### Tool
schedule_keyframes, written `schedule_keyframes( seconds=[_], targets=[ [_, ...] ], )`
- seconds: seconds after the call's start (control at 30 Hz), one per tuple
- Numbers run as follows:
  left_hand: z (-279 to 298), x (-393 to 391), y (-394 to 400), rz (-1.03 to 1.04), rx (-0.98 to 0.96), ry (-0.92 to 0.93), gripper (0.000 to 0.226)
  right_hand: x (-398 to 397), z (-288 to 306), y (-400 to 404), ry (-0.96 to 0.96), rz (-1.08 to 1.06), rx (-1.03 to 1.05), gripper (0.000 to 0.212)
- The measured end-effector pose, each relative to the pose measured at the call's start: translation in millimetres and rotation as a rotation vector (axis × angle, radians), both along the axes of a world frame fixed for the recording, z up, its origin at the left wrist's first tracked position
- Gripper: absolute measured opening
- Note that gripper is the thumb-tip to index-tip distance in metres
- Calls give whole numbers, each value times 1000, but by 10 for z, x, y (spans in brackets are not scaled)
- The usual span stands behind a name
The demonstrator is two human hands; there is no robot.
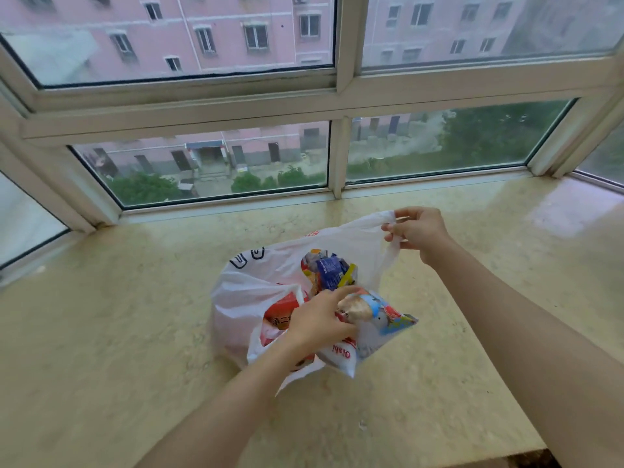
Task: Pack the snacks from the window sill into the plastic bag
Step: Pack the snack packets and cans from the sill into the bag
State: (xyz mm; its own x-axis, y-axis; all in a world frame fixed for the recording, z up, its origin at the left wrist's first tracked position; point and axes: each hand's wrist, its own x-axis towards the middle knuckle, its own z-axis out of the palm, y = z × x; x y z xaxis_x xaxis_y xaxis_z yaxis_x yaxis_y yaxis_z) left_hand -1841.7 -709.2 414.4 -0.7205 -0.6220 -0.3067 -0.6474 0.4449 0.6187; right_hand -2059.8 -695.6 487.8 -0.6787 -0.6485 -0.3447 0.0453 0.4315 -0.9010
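Note:
A white plastic bag (256, 282) stands open on the marble window sill (135, 332), near its middle. My right hand (417, 231) pinches the bag's far handle and holds it up. My left hand (320, 320) grips a white and blue snack packet (378, 327) at the bag's mouth, half in and half over the near rim. Inside the bag lie a blue and yellow packet (332, 270) and a red packet (283, 310), partly hidden by my left hand.
The sill runs wide to both sides and ends at a front edge (472, 459) at the lower right. White window frames (337, 157) close the back and both corners. No loose snacks show on the sill outside the bag.

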Motion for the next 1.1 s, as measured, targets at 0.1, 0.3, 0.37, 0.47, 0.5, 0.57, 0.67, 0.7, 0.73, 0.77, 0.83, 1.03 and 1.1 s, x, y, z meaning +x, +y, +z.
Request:
schedule_keyframes(
  seconds=[0.1,0.3,0.37,0.47,0.5,0.57,0.67,0.7,0.73,0.77,0.83,1.03,1.1],
  targets=[
    [99,171,-207,49,65,-3,68,-4,-5,-9,14,-29,22,30],
    [-41,128,-399,210,-111,-5,72,105,53,23,3,-27,15,32],
    [-160,-31,-389,199,-181,-41,70,179,100,24,3,-7,-1,33],
    [-278,-282,-399,223,-257,-78,67,314,171,25,-11,40,-16,30],
    [-269,-349,-420,232,-270,-97,66,354,196,22,-16,44,-9,27],
    [-312,-461,-495,218,-338,-167,68,406,243,21,-33,37,10,26],
    [-543,-618,-675,131,-516,-308,89,401,276,27,-51,11,19,24],
    [-614,-654,-731,115,-522,-354,98,389,279,31,-47,6,19,23],
    [-761,-672,-762,74,-533,-391,102,379,278,36,-44,2,20,22],
    [-906,-680,-770,46,-602,-390,101,368,273,42,-43,0,20,22],
    [-1104,-656,-768,-50,-761,-405,100,361,260,53,-50,7,17,24],
    [-1342,-596,-1162,-190,-839,-506,83,413,253,0,-115,19,0,28],
    [-1292,-570,-1278,-193,-842,-475,73,436,270,-64,-128,13,-23,28]
  ],
)
